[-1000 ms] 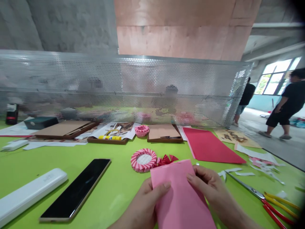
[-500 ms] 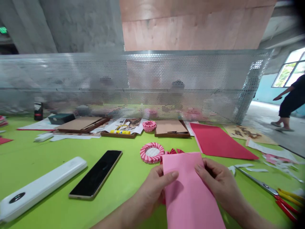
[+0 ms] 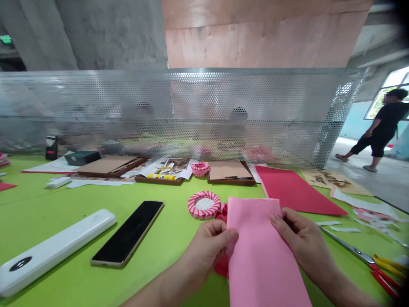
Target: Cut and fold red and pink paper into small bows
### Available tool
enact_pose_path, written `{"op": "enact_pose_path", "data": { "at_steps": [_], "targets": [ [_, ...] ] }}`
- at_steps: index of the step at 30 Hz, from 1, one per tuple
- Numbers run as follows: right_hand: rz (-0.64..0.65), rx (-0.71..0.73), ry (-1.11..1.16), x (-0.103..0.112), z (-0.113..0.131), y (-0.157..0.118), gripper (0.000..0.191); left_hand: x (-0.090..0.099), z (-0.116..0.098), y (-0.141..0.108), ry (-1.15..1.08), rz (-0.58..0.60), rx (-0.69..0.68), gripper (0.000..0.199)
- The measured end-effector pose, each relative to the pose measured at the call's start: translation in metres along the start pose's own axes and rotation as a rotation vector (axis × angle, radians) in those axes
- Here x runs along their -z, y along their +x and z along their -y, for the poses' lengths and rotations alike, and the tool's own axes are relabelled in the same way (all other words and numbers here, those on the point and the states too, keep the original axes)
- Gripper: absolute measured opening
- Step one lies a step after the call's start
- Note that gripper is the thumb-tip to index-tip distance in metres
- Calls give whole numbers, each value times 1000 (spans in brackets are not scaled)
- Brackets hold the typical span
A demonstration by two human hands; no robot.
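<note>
A folded-looking strip of pink paper (image 3: pixel 260 256) is held up over the table between both hands. My left hand (image 3: pixel 207 243) pinches its left edge, thumb on the front face. My right hand (image 3: pixel 303 241) grips the right edge near the top, thumb in front and fingers behind. Red paper pieces (image 3: pixel 221 266) show partly behind the pink paper, beside my left hand. Just beyond lies a round pink-and-white striped paper ring (image 3: pixel 204 205) with a pale centre. The paper's lower end runs out of view.
On the green table (image 3: pixel 79 204) lie a black phone (image 3: pixel 129 234), a long white device (image 3: pixel 57 251), red paper (image 3: pixel 297 189), scissors (image 3: pixel 364 256) and paper scraps. Trays with a yellow glue stick (image 3: pixel 161 176) and a small pink woven basket (image 3: pixel 200 169) line a perforated metal screen (image 3: pixel 191 115). A person (image 3: pixel 380 128) walks at right.
Both hands have shifted slightly right with the pink paper, whose top edge is higher and straighter. The person in the background has moved left.
</note>
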State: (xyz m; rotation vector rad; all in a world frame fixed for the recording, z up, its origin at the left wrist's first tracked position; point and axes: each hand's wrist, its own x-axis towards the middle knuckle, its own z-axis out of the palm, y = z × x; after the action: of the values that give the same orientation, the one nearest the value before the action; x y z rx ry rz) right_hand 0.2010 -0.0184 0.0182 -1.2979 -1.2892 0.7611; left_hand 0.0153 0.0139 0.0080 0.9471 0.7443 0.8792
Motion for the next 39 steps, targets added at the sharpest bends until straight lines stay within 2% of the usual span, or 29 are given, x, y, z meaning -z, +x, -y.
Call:
{"op": "enact_pose_path", "data": {
  "at_steps": [4, 8, 13, 16, 19, 21, 23, 26, 29, 32, 35, 39],
  "targets": [
    [-34, 31, -36, 0, -3, 2, 27, 1, 3, 1, 10, -12, -22, 21],
    [-40, 18, -23, 1, -1, 1, 26, -3, 2, -1, 14, -36, -25, 23],
    [-8, 16, 62, -3, -3, -2, 26, -7, -5, -5, 34, -75, -50, 28],
    [19, 37, 26, 0, -5, 2, 24, -4, -12, -6, 88, -99, -71, 29],
    [-83, 99, -72, 12, 3, 7, 27, 0, -20, -8, 178, -91, -29, 27],
    [-116, 188, -196, 19, 14, 8, 32, 0, -24, -10, 256, -31, 37, 24],
    [17, 317, -337, 18, 28, 6, 26, -1, -26, -12, 328, 62, 84, 21],
    [358, 474, -485, 4, 48, 1, 21, -3, -27, -17, 430, 212, 103, 23],
    [643, 458, -677, -12, 61, -1, 15, -1, -26, -19, 514, 325, 91, 24],
    [776, 352, -749, -19, 61, 3, 12, 4, -25, -17, 566, 387, 81, 21],
    [896, 283, -687, -17, 51, 10, 14, 9, -25, -13, 601, 413, 94, 18],
    [953, 209, -560, -15, 35, 16, 18, 12, -26, -9, 662, 419, 122, 18]
  ]
}}
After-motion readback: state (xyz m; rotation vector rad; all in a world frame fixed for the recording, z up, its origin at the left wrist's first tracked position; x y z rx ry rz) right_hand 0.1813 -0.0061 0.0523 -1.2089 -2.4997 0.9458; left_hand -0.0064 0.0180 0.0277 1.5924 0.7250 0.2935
